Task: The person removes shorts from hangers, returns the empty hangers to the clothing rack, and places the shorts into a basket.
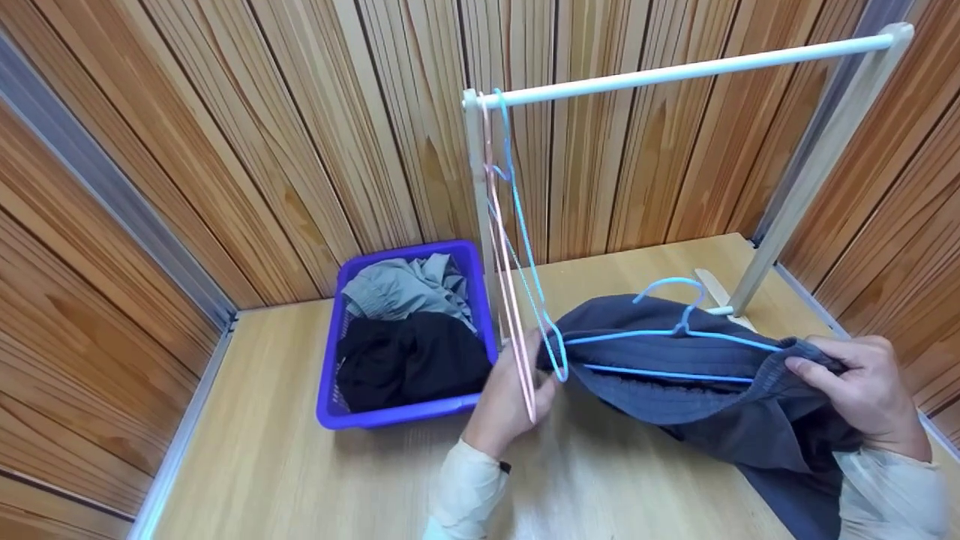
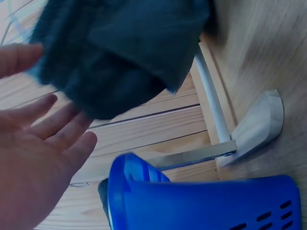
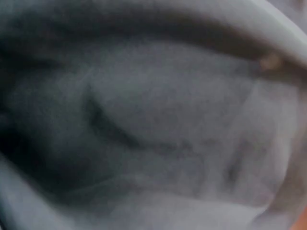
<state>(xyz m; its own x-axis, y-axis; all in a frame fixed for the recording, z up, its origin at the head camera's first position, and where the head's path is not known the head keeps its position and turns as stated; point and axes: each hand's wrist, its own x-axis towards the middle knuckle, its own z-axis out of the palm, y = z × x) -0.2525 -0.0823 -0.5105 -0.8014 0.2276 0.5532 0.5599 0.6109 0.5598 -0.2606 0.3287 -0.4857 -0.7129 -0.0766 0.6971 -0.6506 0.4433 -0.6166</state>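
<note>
Dark grey pants [image 1: 750, 435] with an elastic waistband are held up over the floor, the waist opening spread. Inside the opening lies a light blue hanger [image 1: 682, 330], its hook sticking up past the waistband. My right hand [image 1: 870, 390] pinches the waistband at the hanger's right end, thumb on the near side. At the left end of the waistband is my left hand [image 1: 496, 405], partly behind hanging hangers. In the left wrist view its fingers [image 2: 60, 127] are extended at the cloth, thumb apart from them. Blurred grey cloth [image 3: 168, 105] fills the right wrist view.
A pink hanger [image 1: 514, 322] and another blue hanger [image 1: 525, 240] hang at the left end of the rack's white bar [image 1: 690, 73], in front of my left hand. A purple-blue basket [image 1: 328, 367] holding grey and black clothes stands left. Wood-panelled walls enclose the space.
</note>
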